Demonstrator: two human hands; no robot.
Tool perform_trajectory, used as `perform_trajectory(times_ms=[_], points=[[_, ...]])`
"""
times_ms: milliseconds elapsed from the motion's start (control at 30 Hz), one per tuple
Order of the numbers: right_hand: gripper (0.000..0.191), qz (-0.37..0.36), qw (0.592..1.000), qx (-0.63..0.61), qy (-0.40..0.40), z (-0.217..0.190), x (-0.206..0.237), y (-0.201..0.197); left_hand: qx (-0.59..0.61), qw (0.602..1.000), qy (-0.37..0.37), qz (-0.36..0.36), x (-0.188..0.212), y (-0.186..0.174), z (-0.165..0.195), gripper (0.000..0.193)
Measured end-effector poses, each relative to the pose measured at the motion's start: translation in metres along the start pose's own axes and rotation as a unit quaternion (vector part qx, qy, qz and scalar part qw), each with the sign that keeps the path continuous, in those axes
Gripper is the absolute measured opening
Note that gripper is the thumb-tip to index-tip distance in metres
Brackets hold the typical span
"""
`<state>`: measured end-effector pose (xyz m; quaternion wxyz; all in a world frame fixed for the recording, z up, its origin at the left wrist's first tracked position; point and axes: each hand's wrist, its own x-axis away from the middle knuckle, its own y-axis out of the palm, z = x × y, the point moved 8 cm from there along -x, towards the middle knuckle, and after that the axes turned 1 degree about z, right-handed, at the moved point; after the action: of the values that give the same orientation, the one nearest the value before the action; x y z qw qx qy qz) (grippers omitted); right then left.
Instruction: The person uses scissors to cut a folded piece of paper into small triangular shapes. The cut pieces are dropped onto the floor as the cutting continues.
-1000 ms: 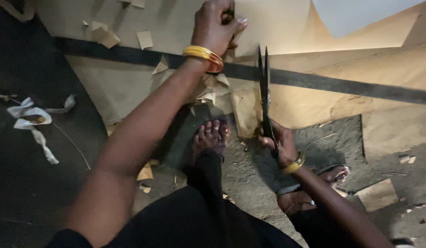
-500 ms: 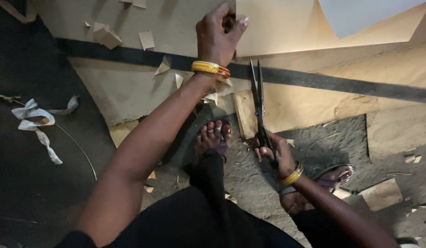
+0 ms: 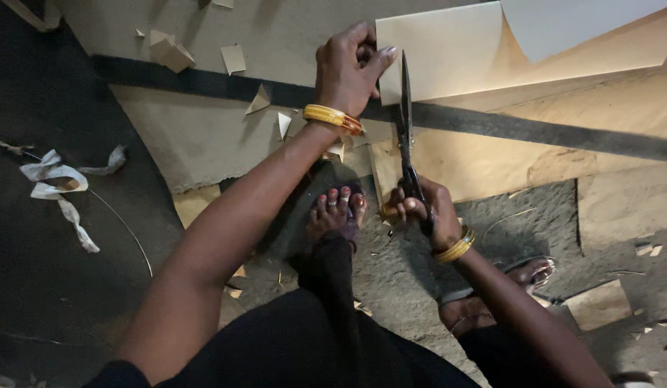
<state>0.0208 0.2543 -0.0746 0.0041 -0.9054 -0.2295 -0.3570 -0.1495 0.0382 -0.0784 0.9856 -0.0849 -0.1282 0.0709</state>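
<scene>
My left hand reaches forward and pinches the left edge of a large cream paper sheet lying on the floor. A yellow bangle sits on that wrist. My right hand grips the handles of long black scissors, whose blades point away from me and run up along the sheet's cut edge beside my left thumb. A second yellow bangle circles my right wrist. My bare foot rests on the ground between the two arms.
Brown paper sheets cover the floor ahead, crossed by a dark strip. Small paper offcuts lie scattered at upper left. A crumpled white strip lies on the dark floor at left. A brown scrap sits at right.
My left hand has slid right and now grips the cream sheet's edge. The scissors have moved forward and up along that edge, nearer my left hand.
</scene>
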Motion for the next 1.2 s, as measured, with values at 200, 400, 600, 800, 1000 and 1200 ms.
perform_trajectory(times_ms=[200,400,600,800,1000,1200], points=[[0.063,-0.023,0.999,-0.026,-0.017,-0.007,-0.005,0.000,-0.013,1.000,0.016,-0.017,0.000,-0.002,0.003,0.017],[0.065,-0.045,0.996,0.057,-0.054,-0.018,-0.011,0.005,0.012,1.000,0.001,-0.029,0.002,0.000,-0.001,0.011],[0.060,-0.036,0.999,0.029,-0.027,-0.019,-0.015,0.004,0.031,0.999,-0.019,-0.032,0.000,0.004,-0.004,0.011],[0.044,0.009,0.999,0.050,-0.017,-0.014,-0.022,-0.002,0.050,0.998,-0.020,-0.013,-0.002,0.007,-0.007,0.011],[0.025,0.075,0.995,0.010,0.058,0.005,-0.032,-0.008,0.024,0.998,-0.051,-0.001,-0.010,0.007,-0.016,0.010],[0.023,0.029,0.997,0.058,0.032,-0.007,-0.036,-0.008,-0.002,1.000,-0.003,0.003,-0.008,0.005,-0.008,0.012]])
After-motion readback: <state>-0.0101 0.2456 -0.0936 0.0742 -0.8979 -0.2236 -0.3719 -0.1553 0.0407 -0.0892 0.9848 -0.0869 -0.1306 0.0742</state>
